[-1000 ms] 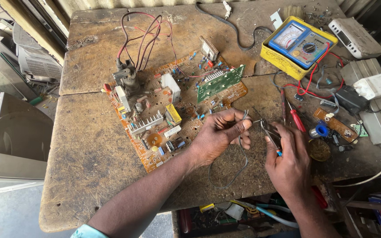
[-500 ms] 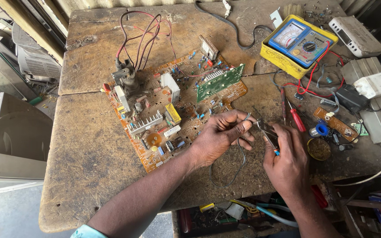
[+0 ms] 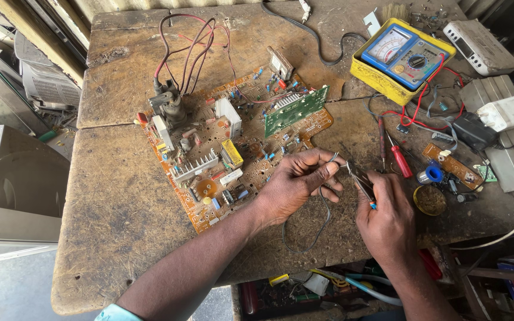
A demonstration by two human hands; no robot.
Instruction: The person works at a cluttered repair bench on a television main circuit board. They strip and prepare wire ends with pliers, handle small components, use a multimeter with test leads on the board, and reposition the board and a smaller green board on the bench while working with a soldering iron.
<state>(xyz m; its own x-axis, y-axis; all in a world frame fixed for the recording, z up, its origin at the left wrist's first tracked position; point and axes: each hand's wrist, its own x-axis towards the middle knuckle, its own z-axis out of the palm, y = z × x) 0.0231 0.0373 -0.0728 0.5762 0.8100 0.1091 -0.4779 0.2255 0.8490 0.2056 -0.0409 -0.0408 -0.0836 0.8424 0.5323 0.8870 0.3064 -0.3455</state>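
While I look down from the left, the orange circuit board [image 3: 221, 148] lies flat on the worn wooden workbench [image 3: 114, 196], a green daughter board [image 3: 295, 110] standing at its right corner. My left hand [image 3: 295, 184] is closed, its fingertips pinching the end of a thin grey wire [image 3: 322, 217] whose slack loops toward the table edge. Just right of it, my right hand [image 3: 388, 223] is clenched on small pliers [image 3: 361, 178], tips meeting the wire end. I judge the wire end is being worked now, nothing joined to the board yet. Farther right lie a red-handled screwdriver [image 3: 401, 160] and a yellow-cased multimeter [image 3: 403, 59].
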